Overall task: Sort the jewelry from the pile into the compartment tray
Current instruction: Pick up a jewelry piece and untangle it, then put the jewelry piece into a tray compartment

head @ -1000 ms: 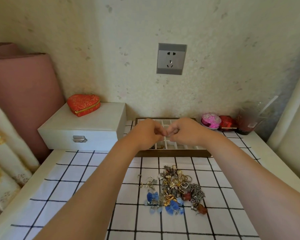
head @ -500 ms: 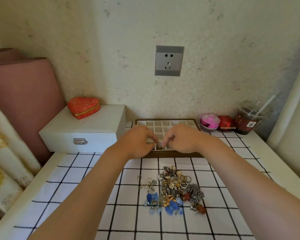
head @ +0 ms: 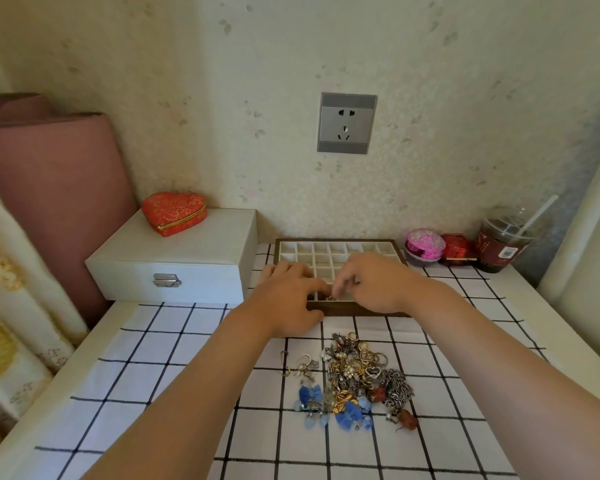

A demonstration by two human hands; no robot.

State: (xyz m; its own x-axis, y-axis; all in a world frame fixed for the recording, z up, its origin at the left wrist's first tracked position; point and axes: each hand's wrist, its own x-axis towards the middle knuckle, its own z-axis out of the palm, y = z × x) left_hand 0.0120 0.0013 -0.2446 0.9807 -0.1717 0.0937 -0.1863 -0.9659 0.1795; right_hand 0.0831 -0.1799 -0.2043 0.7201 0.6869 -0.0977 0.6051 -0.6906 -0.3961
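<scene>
In the head view, the compartment tray (head: 336, 249) is sitting at 12 o'clock from the jewelry pile (head: 355, 379). The pile is lying apart from it on the checked cloth (head: 174, 358) covering the worktop (head: 555, 327). The left hand (head: 284, 297) is resting on the tray's near left corner, fingers relaxed and laid over the rim, gripping nothing. The right hand (head: 374, 284) is hovering over the near row, fingertips drawn together and pointing down into a cell; whether they are pinching a piece cannot be told.

Several things could be going wrong from here. Both hands are hiding the near row and the dividers look thin, so a small piece being lowered could be dropping into the neighbouring cell unnoticed. The left hand's weight on one corner could be tilting or sliding the tray toward 12 o'clock, jolting whatever is lying inside. The pile looks tangled, chains wound through hoops and bows, so the next pick is likely dragging several pieces along and scattering them toward 6 o'clock. The drink cup (head: 503, 245), standing at 3 o'clock from the tray, could be tipped by a wide right-arm swing.
</scene>
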